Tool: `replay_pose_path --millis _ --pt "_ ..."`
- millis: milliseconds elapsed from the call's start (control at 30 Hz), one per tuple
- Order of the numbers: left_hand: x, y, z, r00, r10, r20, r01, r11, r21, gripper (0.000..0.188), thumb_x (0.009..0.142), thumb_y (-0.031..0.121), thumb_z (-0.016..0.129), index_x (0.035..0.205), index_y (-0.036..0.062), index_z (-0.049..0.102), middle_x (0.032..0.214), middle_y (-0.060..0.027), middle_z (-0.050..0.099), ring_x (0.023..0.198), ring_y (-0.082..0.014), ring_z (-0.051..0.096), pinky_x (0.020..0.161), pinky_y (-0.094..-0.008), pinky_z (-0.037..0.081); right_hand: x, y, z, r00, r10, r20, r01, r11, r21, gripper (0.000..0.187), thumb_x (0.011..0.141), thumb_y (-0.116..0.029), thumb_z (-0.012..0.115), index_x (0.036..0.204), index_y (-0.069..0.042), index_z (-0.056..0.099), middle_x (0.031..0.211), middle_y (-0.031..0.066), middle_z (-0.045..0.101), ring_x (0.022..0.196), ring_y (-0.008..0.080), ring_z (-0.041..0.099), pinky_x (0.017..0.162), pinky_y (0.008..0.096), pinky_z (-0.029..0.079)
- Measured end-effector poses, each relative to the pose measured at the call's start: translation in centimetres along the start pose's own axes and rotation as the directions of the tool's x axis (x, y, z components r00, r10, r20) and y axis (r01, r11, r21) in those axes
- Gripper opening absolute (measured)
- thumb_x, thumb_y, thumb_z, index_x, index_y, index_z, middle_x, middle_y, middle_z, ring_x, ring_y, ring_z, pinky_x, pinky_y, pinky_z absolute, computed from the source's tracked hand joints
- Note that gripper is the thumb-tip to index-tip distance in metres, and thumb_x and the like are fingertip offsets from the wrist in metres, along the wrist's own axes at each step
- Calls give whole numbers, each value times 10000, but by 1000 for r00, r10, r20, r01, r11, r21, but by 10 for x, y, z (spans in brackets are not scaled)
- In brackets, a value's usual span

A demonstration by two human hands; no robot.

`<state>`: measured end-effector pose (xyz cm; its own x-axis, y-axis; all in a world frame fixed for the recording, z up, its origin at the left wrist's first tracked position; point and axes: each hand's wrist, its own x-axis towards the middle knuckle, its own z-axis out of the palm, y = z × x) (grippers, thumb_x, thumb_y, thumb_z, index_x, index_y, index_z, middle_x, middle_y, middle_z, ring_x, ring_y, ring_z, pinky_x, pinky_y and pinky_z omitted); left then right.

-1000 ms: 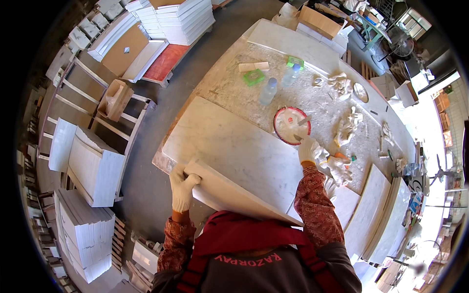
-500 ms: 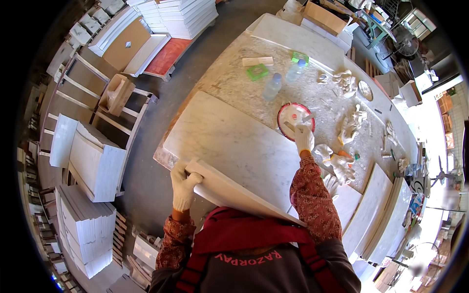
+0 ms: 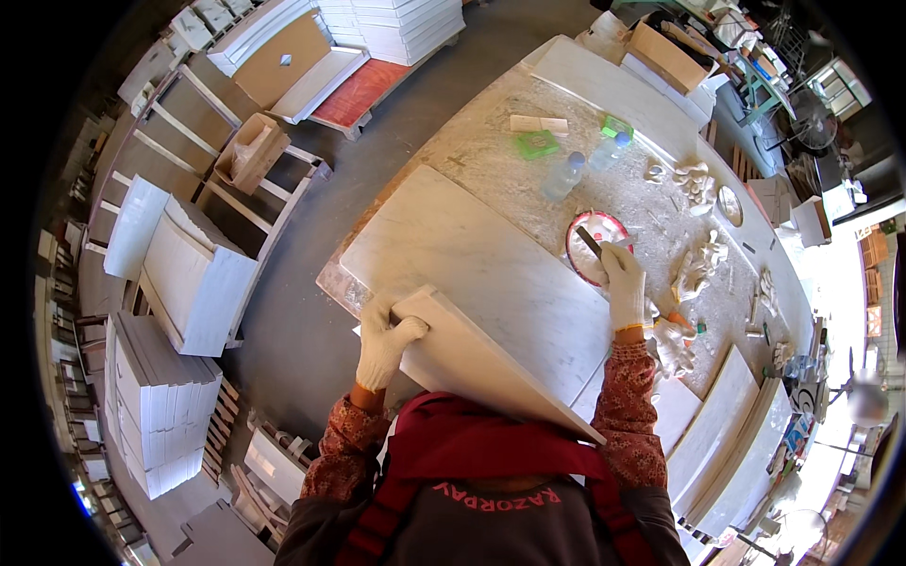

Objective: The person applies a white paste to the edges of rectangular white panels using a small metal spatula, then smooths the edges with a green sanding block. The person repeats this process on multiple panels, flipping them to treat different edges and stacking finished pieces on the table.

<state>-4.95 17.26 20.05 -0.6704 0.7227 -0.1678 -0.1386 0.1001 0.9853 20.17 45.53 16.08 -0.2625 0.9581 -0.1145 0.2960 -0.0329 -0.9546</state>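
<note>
My left hand point(image 3: 385, 341), in a white knit glove, grips the upper left corner of a pale marble slab point(image 3: 486, 363). The slab leans on edge in front of my body, its broad face turned up toward me. Between the gloved fingers of my right hand point(image 3: 624, 281) is a putty knife point(image 3: 589, 241) with a dark, flat blade pointing up and left. Right beside it lies a round, red-rimmed dish point(image 3: 578, 266) with white material inside, partly covered by the hand and blade. Beneath both, a larger marble slab point(image 3: 472, 255) rests flat on the worktable point(image 3: 453, 146).
Two clear bottles point(image 3: 563, 176) and green packets point(image 3: 536, 144) stand beyond the dish. Crumpled white gloves point(image 3: 696, 267) lie to the right. More slabs point(image 3: 727, 424) lean at the right edge. Stacked white panels point(image 3: 165, 406) and a rack holding a cardboard box point(image 3: 251, 153) are at left.
My right hand has drawn back from the dish, bringing the putty knife up out of it. The held slab is tilted so more of its face shows. The whole view has shifted.
</note>
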Motion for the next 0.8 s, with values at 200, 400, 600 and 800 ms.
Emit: replay_pose_path --millis 200,400,600,800 --pt "0 9 0 998 -52 18 51 997 54 231 698 122 768 862 -10 674 765 -14 646 692 -84 553 625 -256 463 -63 -113 23 974 -125 188 105 988 111 249 988 -152 598 1140 17 702 772 29 633 620 75 510 560 237 417" --pt "0 -8 -5 997 -57 43 60 996 -71 283 702 132 812 905 -1 667 780 9 620 714 -87 545 649 -258 462 -113 -163 52 930 -153 333 109 983 148 197 954 -52 611 1110 36 693 904 80 692 691 96 600 598 237 467" --pt "-3 -1 -5 998 -17 61 21 997 -71 311 700 146 849 915 22 661 789 19 601 728 -83 535 664 -259 459 -132 -164 64 915 -217 339 180 974 137 175 937 11 625 1094 41 697 932 90 702 723 104 636 626 231 496" --pt "-5 -1 -9 998 -2 64 5 999 -43 293 697 156 851 886 26 668 783 16 580 718 -85 518 652 -262 450 -140 -161 68 898 -252 361 200 964 177 172 937 23 633 1094 35 701 937 84 706 745 102 659 644 228 505"
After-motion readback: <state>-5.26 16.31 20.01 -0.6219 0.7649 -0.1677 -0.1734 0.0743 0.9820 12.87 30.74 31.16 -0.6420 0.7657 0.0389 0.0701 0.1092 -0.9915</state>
